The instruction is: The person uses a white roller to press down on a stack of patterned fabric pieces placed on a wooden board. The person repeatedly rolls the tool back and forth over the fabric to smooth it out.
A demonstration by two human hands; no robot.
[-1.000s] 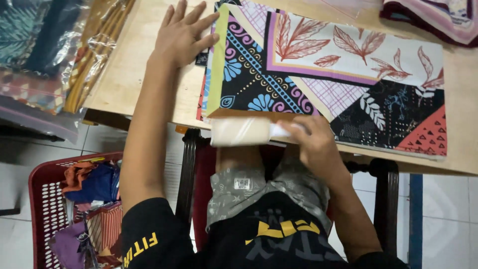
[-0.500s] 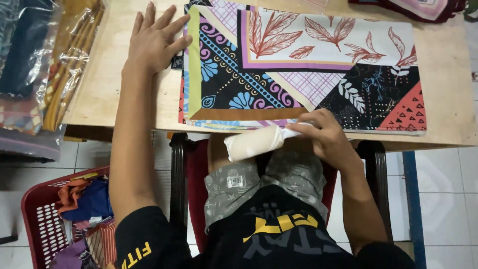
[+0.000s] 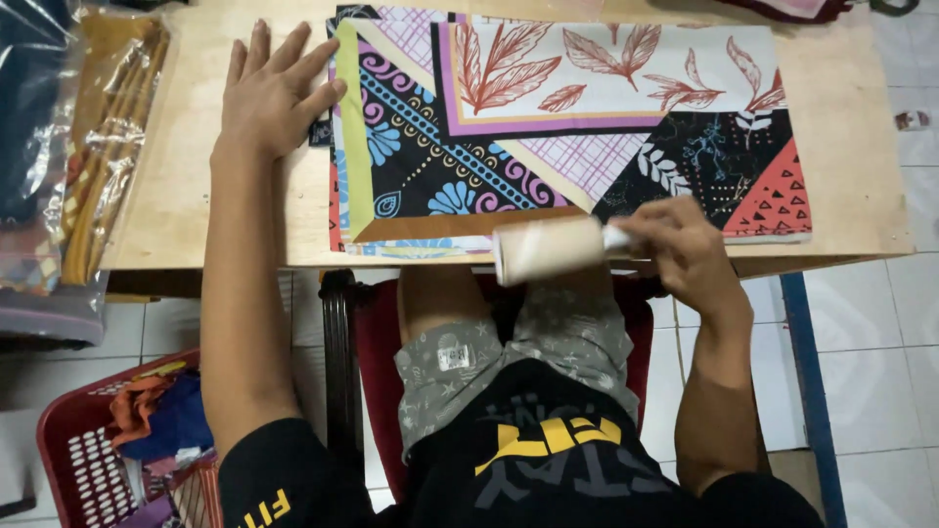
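Note:
A folded patterned cloth [image 3: 587, 127] with leaf prints, black swirls and a red triangle lies flat on the wooden table [image 3: 176, 196]. My left hand [image 3: 274, 88] rests flat with fingers spread at the cloth's left edge, fingertips touching it. My right hand [image 3: 685, 249] grips the handle of a lint roller [image 3: 548, 249], whose pale cylinder lies at the cloth's near edge, by the table's front rim.
Plastic-wrapped folded fabrics [image 3: 88, 147] are stacked at the table's left end. A red basket [image 3: 117, 460] with clothes stands on the tiled floor at lower left. I sit on a red-seated chair [image 3: 377, 342]. A dark red cloth [image 3: 782, 8] lies at the far edge.
The lint roller has come out from the cloth's near edge and moved right, now held level at the table's front rim. My left hand stays flat at the cloth's left edge.

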